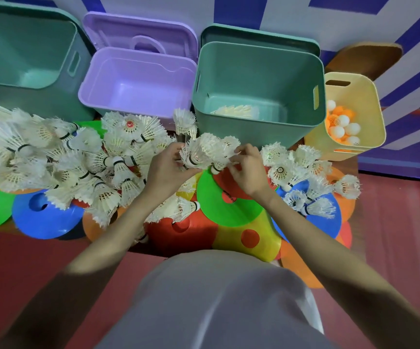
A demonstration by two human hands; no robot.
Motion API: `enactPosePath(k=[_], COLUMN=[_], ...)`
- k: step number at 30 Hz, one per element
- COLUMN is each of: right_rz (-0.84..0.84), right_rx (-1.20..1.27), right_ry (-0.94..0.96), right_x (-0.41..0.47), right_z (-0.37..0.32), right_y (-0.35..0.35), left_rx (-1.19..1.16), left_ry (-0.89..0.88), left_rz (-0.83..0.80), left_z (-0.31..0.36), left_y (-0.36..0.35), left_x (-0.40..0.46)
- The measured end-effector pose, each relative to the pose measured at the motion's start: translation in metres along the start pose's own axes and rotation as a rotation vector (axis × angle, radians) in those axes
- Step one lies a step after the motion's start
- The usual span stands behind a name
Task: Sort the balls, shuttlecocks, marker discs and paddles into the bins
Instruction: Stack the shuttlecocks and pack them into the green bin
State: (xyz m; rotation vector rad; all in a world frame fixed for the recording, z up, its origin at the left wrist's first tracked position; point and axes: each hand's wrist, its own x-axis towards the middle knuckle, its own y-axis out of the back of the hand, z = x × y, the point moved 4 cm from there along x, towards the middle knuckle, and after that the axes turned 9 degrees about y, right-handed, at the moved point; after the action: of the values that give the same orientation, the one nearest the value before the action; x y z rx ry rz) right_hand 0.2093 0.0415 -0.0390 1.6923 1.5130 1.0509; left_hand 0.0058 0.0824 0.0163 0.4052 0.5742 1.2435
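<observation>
You've got a bunch of shuttlecocks (207, 152) gathered up between both hands, right in front of the teal bin (259, 96) that already has a few shuttlecocks lying in the bottom, so I'd guess that's where this handful is headed. Makes sense to batch them rather than go 1 at a time.

Your left hand (168, 170) has its fingers curled round the left side of the bunch near the corks, and your right hand (248, 170) is pinching at the feathers on the other side. Both forearms reach forward over the marker discs (226, 205) on the floor. The yellow bin (355, 96) holds the ping-pong balls (342, 127), and the purple bin (138, 84) looks empty.
</observation>
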Motion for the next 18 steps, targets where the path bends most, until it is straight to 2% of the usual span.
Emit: enactPosePath(k=[6,9,11,15,18], right_rz=[0.372,0.532,0.511,0.313,0.182], right_rx=[0.114,0.124,0.159,0.183,0.216], right_ry=[-0.030,0.063,0.141,0.268,0.289], right_x=[-0.012,-0.017,-0.016,-0.009,-0.002], right_z=[-0.012,-0.023,-0.029,-0.038,-0.038], right_y=[0.058,0.085,0.089,0.072,0.058], left_rx=[0.055,0.081,0.091,0.089,0.090], left_ry=[0.001,0.005,0.008,-0.007,-0.037], left_rz=[0.027,0.009,-0.009,-0.050,-0.067], left_z=[0.001,0.003,0.006,0.014,0.017], left_y=[0.001,-0.003,-0.006,-0.016,-0.020], left_x=[0.002,0.007,0.009,0.011,0.011])
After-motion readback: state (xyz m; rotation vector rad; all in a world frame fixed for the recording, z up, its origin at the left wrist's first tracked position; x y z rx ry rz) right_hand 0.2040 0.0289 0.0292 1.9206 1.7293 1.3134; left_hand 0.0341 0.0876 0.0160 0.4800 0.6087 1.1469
